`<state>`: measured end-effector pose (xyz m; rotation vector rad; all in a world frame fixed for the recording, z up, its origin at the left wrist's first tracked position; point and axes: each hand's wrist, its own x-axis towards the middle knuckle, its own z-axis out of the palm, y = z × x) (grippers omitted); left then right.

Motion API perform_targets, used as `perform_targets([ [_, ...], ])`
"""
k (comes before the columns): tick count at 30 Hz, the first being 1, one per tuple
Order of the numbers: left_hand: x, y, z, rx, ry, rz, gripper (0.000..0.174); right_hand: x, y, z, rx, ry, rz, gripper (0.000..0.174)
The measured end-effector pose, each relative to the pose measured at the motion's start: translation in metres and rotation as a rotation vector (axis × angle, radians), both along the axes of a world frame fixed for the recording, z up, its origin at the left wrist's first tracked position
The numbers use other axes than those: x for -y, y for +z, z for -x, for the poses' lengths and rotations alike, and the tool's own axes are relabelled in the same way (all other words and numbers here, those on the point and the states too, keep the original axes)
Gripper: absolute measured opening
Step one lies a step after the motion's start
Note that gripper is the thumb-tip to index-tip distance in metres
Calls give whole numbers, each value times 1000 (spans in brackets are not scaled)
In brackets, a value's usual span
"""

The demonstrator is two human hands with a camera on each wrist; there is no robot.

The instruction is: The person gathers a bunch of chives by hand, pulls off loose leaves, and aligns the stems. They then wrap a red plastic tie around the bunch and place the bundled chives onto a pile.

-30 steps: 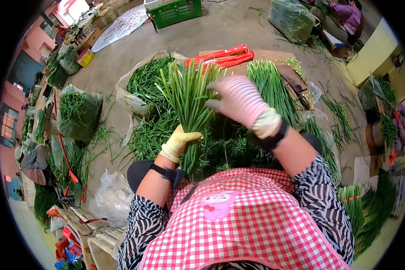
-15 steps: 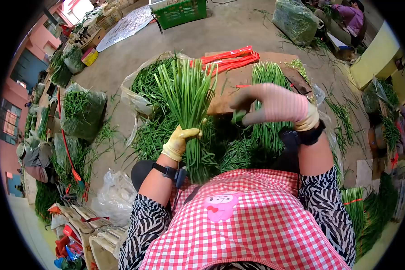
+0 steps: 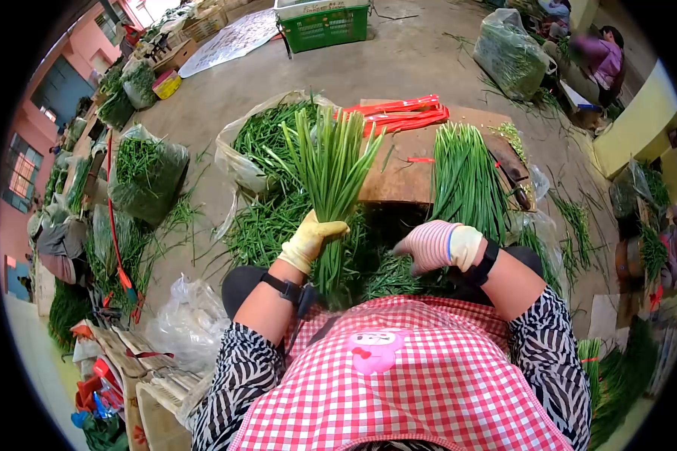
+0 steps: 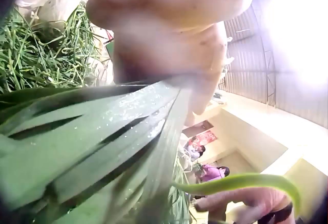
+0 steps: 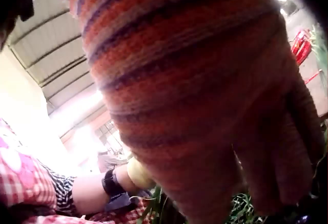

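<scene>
In the head view my left hand (image 3: 312, 238), in a yellow glove, grips a bunch of garlic chives (image 3: 335, 169) around its middle. The pale stalk ends point up and fan out; the flat leaves hang toward the apron. Those broad leaves (image 4: 92, 137) fill the lower left wrist view. My right hand (image 3: 432, 246), in a striped glove, hovers low over loose green leaves (image 3: 391, 274), its fingers loosely extended and holding nothing. The right wrist view shows the glove (image 5: 195, 96) close up with fingers pointing down. Another chive bundle (image 3: 466, 177) lies on a brown board (image 3: 399, 180).
Red ties (image 3: 402, 114) lie at the board's far edge, and a dark-handled tool (image 3: 519, 195) at its right. A plastic bag of loose greens (image 3: 267, 146) sits left of the board. Farther off stand a green crate (image 3: 323, 30), stuffed bags (image 3: 511, 56) and a seated person (image 3: 602, 60).
My right hand has moved from beside the stalk tops, rightward and then down toward the loose leaves near my lap. The left hand keeps its grip on the chives.
</scene>
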<state>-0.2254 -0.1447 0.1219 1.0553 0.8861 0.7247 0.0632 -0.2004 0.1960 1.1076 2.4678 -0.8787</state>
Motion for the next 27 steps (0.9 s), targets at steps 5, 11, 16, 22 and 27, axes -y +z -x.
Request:
perform_targets([
  [5, 3, -7, -7, 14, -64, 12, 48, -50, 56, 22, -449, -640, -488, 51],
  [11, 5, -3, -13, -18, -153, -41, 52, -101, 55, 22, -340, -644, -506, 35],
  [16, 5, 2, -14, 24, -132, -70, 52, -85, 36, 5, -716, -835, -605, 23],
  [22, 7, 11, -11, 55, -68, -18, 48, -72, 51, -115, -1381, -1327, -714, 25],
  [27, 3, 22, -4, 66, -16, -37, 44, -29, 60, -147, -1418, -1251, -598, 22],
])
